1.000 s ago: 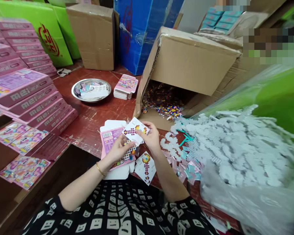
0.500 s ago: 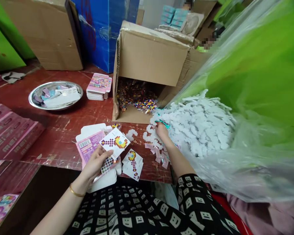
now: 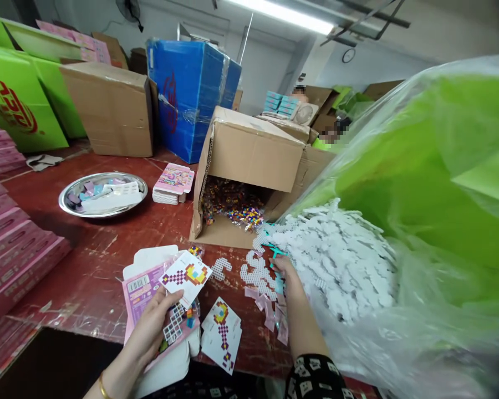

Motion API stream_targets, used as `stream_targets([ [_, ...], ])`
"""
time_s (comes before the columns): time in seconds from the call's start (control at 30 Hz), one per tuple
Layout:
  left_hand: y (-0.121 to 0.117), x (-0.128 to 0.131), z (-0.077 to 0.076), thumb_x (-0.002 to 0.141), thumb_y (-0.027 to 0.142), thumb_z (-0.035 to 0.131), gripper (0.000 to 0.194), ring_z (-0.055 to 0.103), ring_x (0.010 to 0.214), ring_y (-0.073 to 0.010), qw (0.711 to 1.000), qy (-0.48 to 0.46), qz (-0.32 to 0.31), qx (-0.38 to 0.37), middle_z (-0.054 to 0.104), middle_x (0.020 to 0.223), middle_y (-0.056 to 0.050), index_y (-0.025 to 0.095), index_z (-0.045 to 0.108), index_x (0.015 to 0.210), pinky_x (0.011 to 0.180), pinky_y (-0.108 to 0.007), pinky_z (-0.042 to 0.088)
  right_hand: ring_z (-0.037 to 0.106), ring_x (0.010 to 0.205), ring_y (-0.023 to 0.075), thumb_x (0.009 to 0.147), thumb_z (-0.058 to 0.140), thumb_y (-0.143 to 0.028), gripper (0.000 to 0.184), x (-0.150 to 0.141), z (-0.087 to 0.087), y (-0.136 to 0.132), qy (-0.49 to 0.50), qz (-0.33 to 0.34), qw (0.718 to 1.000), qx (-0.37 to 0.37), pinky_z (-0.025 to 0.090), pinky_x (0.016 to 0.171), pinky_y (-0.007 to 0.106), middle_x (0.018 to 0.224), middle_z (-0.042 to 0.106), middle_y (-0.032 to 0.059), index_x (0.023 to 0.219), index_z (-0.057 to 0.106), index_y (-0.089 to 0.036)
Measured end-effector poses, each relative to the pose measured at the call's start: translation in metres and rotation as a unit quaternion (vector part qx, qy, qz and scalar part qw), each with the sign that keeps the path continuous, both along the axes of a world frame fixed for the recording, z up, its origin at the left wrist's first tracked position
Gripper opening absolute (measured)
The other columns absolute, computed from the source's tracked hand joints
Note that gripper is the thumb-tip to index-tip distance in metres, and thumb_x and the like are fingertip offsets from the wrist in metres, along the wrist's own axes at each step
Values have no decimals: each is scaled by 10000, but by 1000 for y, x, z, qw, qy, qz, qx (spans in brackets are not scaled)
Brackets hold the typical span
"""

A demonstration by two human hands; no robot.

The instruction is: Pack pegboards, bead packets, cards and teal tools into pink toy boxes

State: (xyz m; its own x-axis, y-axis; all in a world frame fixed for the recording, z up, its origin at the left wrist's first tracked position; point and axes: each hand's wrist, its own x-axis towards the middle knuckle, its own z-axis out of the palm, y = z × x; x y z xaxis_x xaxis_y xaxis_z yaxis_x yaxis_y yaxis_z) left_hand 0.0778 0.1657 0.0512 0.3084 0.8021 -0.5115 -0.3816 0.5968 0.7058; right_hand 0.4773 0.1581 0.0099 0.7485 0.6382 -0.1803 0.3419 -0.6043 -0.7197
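My left hand (image 3: 158, 318) grips a white pattern card (image 3: 187, 277), thumb on top, printed with a purple and yellow pixel wand. Beneath it lies an opened pink box (image 3: 140, 292) with white flaps, which the same hand seems to hold too. A second pattern card (image 3: 222, 335) rests on the table to its right. My right hand (image 3: 286, 270) is closed at a thin teal plastic piece (image 3: 276, 252) by the edge of a heap of white pegboards (image 3: 336, 260); its fingertips are partly hidden. Loose pegboards (image 3: 255, 274) and small pink packets (image 3: 268, 313) lie beside that hand.
Behind stands a cardboard box (image 3: 258, 152) on its side, holding bags of coloured beads (image 3: 245, 215). A metal dish (image 3: 103, 213) and a stack of pink boxes (image 3: 172, 183) are left of it. Clear plastic sheeting (image 3: 432, 288) borders the right. Other people are in the background.
The camera has tilted up, so the scene sits lower and more of the room shows. My right hand has drawn back slightly with the teal piece. The left hand keeps its hold.
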Motion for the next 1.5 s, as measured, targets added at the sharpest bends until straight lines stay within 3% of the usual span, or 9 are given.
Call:
stream_targets([
  [0.1, -1, 1, -6, 653, 302, 884, 543, 742, 939, -218, 999, 11, 6, 49, 759, 1073, -76, 196, 576, 1087, 775, -274, 589, 702, 765, 200, 770, 780, -391, 239, -17, 19, -18, 112, 36, 989, 94, 607, 753, 366, 806, 689, 50, 792, 634, -203],
  [0.2, -4, 9, -13, 676, 358, 873, 555, 727, 938, -212, 994, 25, -3, 108, 744, 1083, -76, 198, 555, 1102, 772, -277, 573, 715, 865, 220, 652, 829, -487, 337, -78, 23, -29, 220, 96, 958, 159, 594, 839, 372, 848, 717, 56, 734, 630, -228],
  [0.37, -12, 17, -25, 718, 402, 831, 593, 668, 1070, -226, 979, 17, 9, 202, 699, 1150, -68, 213, 513, 1181, 924, -345, 536, 650, 923, 189, 632, 867, -471, 335, -222, 12, -28, 445, 150, 829, 305, 524, 906, 344, 873, 703, 24, 697, 672, -207],
  [0.53, -24, 8, -32, 825, 446, 739, 612, 670, 1011, -215, 972, 35, 1, 233, 667, 1178, -76, 241, 410, 1299, 874, -368, 556, 591, 747, 119, 570, 899, -397, 361, -285, 1, -24, 450, 78, 822, 338, 507, 750, 270, 778, 630, -23, 627, 609, -190],
  [0.8, -19, -7, -30, 774, 362, 815, 601, 650, 1134, -234, 962, 30, -32, 270, 656, 1250, -106, 208, 471, 1241, 1002, -392, 519, 678, 877, 152, 516, 924, -327, 597, -275, 14, -18, 503, 53, 800, 322, 558, 854, 321, 962, 711, -19, 969, 541, -254],
  [1.03, 2, -27, -18, 777, 330, 814, 592, 705, 922, -211, 949, -21, -172, 265, 721, 1105, -95, 193, 513, 1269, 810, -338, 573, 672, 799, 156, 532, 942, -302, 593, -232, 50, 15, 464, 292, 818, 174, 571, 743, 288, 940, 728, -3, 1058, 674, -239],
  [1.2, 5, -44, -25, 855, 444, 711, 531, 644, 1113, -253, 939, 116, -27, 322, 642, 1229, -117, 203, 493, 1275, 957, -412, 529, 656, 725, 135, 506, 954, -333, 574, -242, 38, 55, 449, 330, 812, 174, 587, 688, 273, 864, 709, -19, 991, 661, -238],
  [1.33, 5, -73, -47, 753, 506, 786, 709, 426, 1379, -322, 833, 381, 163, 368, 473, 1414, -160, 187, 486, 1310, 1184, -520, 302, 681, 813, 158, 486, 947, -402, 644, -241, 22, 121, 407, 264, 821, 300, 609, 810, 334, 949, 719, -9, 1022, 620, -262],
  [1.5, 21, -87, -70, 635, 546, 850, 575, 595, 1146, -337, 897, 386, 81, 200, 662, 1090, -142, 148, 651, 1000, 1017, -496, 463, 679, 820, 169, 390, 964, -385, 681, -253, 0, 182, 372, 285, 834, 291, 603, 858, 378, 870, 712, -29, 954, 609, -247],
])
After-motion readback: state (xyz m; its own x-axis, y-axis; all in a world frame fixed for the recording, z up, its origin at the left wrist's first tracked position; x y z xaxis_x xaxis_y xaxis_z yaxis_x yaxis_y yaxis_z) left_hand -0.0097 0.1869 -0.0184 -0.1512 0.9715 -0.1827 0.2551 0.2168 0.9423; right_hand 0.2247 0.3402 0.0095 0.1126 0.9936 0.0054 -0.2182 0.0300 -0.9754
